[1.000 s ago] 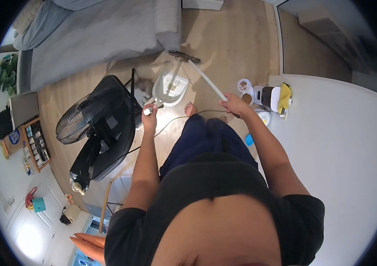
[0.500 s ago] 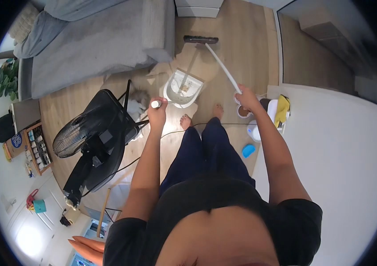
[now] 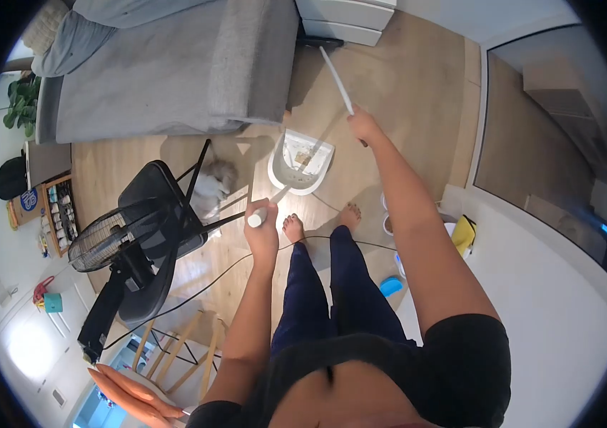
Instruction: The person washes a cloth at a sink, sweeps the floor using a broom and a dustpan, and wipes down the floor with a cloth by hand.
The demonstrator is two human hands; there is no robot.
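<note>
My left hand (image 3: 263, 241) is wrapped round the white handle of a long-handled dustpan (image 3: 275, 178). The pan stands on the floor ahead of my feet, with some debris in it. My right hand (image 3: 365, 127), stretched forward, grips the white stick of a broom (image 3: 337, 80). The dark broom head lies at the foot of the white drawers (image 3: 342, 30), beside the sofa's end, and is partly in shadow.
A grey sofa (image 3: 153, 78) stands ahead on the left. A black fan (image 3: 114, 239) and a fluffy animal (image 3: 214, 187) are left of the pan. A cable (image 3: 232, 265) crosses the floor by my feet. A blue object (image 3: 390, 287) lies right of my legs.
My right hand has moved forward and left, taking the broom head up to the drawers. My view has shifted, and my left hand still holds the dustpan.
</note>
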